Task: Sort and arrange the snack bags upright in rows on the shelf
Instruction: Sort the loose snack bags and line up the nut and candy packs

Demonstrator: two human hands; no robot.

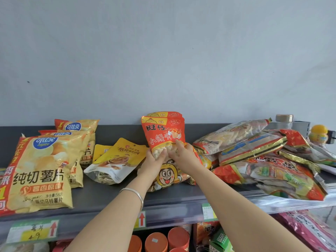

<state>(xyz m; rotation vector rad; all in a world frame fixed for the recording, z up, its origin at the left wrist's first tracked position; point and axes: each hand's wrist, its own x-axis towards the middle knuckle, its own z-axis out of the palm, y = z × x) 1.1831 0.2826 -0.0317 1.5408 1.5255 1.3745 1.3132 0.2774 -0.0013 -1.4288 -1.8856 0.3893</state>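
Observation:
Two red and orange snack bags [162, 131] stand upright, one behind the other, near the back of the dark shelf [109, 195]. My left hand [153, 163] and my right hand [181, 154] grip the lower part of the front bag from either side. A similar bag with a cartoon face [168, 176] lies flat under my hands. Yellow chip bags [40, 170] stand in a row at the left. Yellow pouches [118, 159] lie flat beside them.
A loose heap of mixed snack bags [269, 160] fills the shelf's right side. A metal-capped bottle [284, 120] and a yellow toy [319, 133] stand behind it. Price tags [33, 230] line the shelf edge. Orange canisters [164, 240] sit on the shelf below.

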